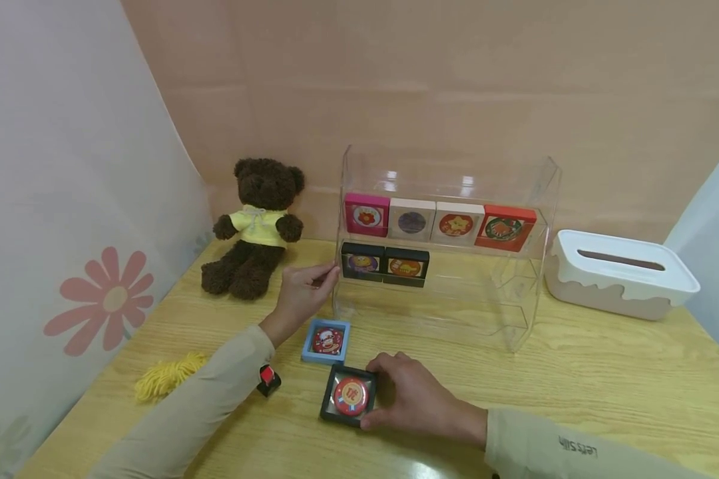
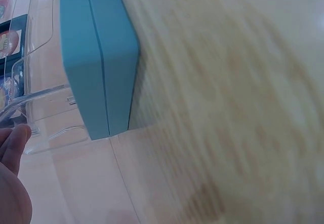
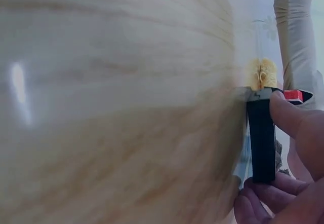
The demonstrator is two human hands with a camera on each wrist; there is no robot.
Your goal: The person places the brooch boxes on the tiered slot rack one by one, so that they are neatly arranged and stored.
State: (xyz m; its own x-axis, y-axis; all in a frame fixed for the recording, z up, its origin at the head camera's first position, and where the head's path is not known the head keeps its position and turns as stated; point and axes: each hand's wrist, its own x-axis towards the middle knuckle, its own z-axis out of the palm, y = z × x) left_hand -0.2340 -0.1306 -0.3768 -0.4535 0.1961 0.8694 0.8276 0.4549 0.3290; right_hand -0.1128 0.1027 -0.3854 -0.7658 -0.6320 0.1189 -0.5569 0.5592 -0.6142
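My right hand [image 1: 416, 399] grips a black square display frame [image 1: 331, 404] by its right side, thumb at the near corner and fingers at the far one. Inside the frame is a round red badge [image 1: 351, 396]. In the right wrist view the frame [image 3: 262, 143] appears edge-on between thumb and fingers. My left hand [image 1: 301, 297] pinches the left side edge of a clear acrylic display rack [image 1: 455, 309]. Just below that hand, a light blue frame [image 1: 307, 344] with a red badge lies on the table, its near edge close to the black frame.
Several framed badges fill the rack's middle tier; two black frames [image 1: 406, 267] stand at the left of the tier below. A brown teddy bear [image 1: 263, 229] sits to the left, yellow yarn [image 1: 169, 376] nearer. A white-topped tissue box [image 1: 626, 273] stands right of the rack.
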